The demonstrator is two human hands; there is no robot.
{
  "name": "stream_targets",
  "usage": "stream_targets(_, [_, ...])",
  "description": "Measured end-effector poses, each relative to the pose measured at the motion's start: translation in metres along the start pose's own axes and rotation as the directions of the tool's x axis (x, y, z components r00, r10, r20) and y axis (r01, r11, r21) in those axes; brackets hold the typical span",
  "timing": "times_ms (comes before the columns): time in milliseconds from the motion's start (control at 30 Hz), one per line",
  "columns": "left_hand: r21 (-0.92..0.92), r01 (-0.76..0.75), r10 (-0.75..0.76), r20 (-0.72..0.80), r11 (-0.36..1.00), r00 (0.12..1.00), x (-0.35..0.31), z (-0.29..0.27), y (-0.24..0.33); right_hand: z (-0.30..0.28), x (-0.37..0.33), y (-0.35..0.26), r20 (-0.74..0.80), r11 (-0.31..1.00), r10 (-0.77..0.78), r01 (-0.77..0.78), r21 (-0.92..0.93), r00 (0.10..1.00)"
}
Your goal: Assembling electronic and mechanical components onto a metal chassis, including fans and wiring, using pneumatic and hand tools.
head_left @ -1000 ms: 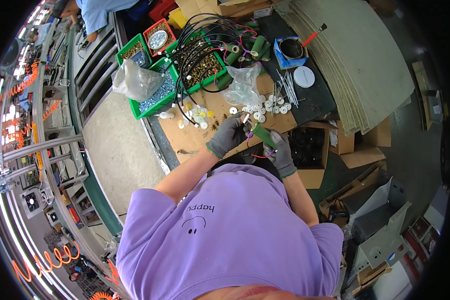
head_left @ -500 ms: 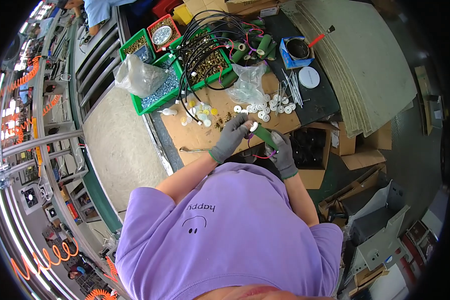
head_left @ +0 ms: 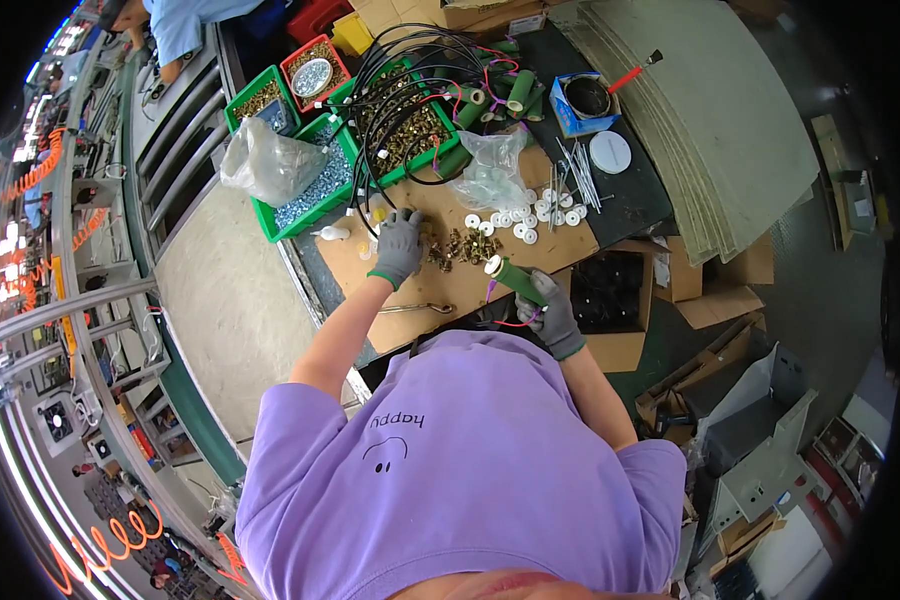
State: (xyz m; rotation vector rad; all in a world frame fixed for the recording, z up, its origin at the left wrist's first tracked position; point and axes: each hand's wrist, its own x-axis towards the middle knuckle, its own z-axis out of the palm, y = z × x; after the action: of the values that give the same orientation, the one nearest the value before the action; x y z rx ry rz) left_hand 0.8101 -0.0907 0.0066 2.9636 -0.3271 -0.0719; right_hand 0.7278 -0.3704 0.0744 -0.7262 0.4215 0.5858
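Your right hand (head_left: 553, 313), in a grey glove, is closed around a green cylinder (head_left: 519, 279) with a white end cap, held tilted just above the near edge of the cardboard sheet (head_left: 440, 290) that covers the bench. Thin red and purple wires trail from the cylinder toward your chest. Your left hand (head_left: 399, 246), also gloved, rests palm down on the cardboard with its fingers curled at the edge of a loose heap of brass-coloured nuts (head_left: 460, 246); you cannot tell whether it has pinched any.

Just beyond the nuts lies a scatter of small white round caps (head_left: 518, 221), and beside them a crumpled clear plastic bag (head_left: 490, 175) and a bundle of thin metal rods (head_left: 573, 172).

Farther back stand green plastic bins (head_left: 300, 215): one holds silvery screws with a puffed clear bag (head_left: 267, 163) on top, another holds brass hardware under a tangle of black cables (head_left: 410, 95). A red bin (head_left: 315, 72) sits behind them. To the right, a blue box (head_left: 582, 98) holds a dark round tin, with a white lid (head_left: 610, 152) near it on a dark mat.

Stacked grey-green sheets (head_left: 710, 110) lie beyond, over a concrete floor with cardboard boxes.
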Motion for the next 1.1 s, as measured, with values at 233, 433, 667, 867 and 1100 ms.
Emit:
stream_targets(233, [-0.063,-0.036,0.037,0.008,0.997,0.999,0.001,0.008,-0.009,0.015,0.008,0.012,0.007,0.998,-0.015,0.015,-0.053,1.0])
stream_targets(433, [-0.192,-0.104,0.087,-0.097,0.976,0.992,0.002,-0.005,-0.002,0.03,0.011,0.019,-0.012,1.0,-0.005,0.005,0.015,1.0])
stream_targets(667, [-0.924,0.133,-0.353,-0.003,0.358,0.935,-0.02,-0.012,0.004,0.028,0.02,0.018,0.06,0.995,0.095,-0.095,-0.009,0.994])
stream_targets(867, [-0.843,0.255,-0.26,0.41,-0.474,0.874,-0.065,-0.088,0.041,0.029,0.031,0.016,0.123,0.977,0.211,-0.204,-0.063,0.97])
stream_targets(1100, [-0.813,0.133,-0.38,0.401,-0.567,0.833,-0.114,-0.106,0.069,0.043,0.038,0.018,0.269,0.915,0.378,-0.313,-0.256,0.886])
